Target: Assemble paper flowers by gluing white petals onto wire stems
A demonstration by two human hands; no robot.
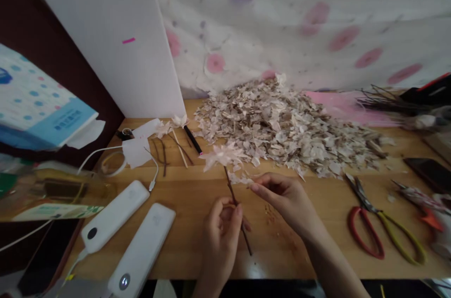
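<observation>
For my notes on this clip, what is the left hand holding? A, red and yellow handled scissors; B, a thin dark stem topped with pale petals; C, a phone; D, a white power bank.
B: the left hand grips the thin dark stem below its cluster of pale petals.

Two white power banks (114, 215) lie side by side at seven o'clock, a white cable (42, 232) trailing past them. Scissors (373, 208) with red and yellow handles rest at four o'clock, a dark phone (431, 175) at three, and a dotted box (35, 96) at ten.
</observation>
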